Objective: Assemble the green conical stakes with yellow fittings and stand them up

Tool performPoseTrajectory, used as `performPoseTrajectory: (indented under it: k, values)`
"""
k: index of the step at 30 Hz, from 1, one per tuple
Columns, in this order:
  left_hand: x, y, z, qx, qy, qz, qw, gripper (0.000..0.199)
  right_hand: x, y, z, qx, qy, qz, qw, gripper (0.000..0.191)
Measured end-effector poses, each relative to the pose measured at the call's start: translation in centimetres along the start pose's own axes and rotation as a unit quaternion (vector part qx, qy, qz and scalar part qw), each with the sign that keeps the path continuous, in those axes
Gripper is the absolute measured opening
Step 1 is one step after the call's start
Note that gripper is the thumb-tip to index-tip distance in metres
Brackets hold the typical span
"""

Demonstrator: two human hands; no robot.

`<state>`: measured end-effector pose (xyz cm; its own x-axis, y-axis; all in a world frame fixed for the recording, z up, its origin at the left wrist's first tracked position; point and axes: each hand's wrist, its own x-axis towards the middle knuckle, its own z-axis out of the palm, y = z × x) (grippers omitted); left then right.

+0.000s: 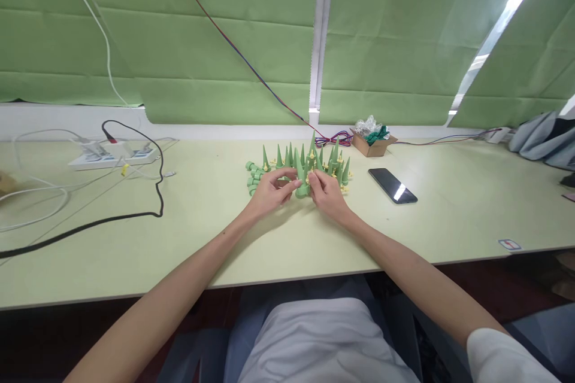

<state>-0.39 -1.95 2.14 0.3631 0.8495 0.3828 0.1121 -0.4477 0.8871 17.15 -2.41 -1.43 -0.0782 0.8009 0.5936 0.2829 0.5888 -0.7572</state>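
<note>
Several green pointed cones [336, 152] with small yellow pieces stand in a cluster on the pale table. Before them, a green cone with a round base [300, 175] is between my two hands. My left hand [274, 190] has its thumb and fingers closed on the left side of this cone. On its right side, my right hand [327, 192] is pinched at a small yellow piece [309, 176], partly hidden by the fingers. Green cylindrical pieces [253, 179] lie on their sides left of the cluster, just behind my left hand.
A black phone [392, 185] lies right of the hands. Behind it sits a small cardboard box [371, 147] with clear and green wrapping. A power strip [114, 160] with cables is at the left. The table's front edge [296, 282] runs below my forearms.
</note>
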Motion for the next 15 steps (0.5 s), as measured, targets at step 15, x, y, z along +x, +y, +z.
performPoseTrajectory:
  k: [15]
  values:
    - [0.13,-0.21,0.55,0.03,0.026,0.054,0.998,0.03,0.03,-0.74,0.11,-0.046,0.051,-0.018,0.997,0.052]
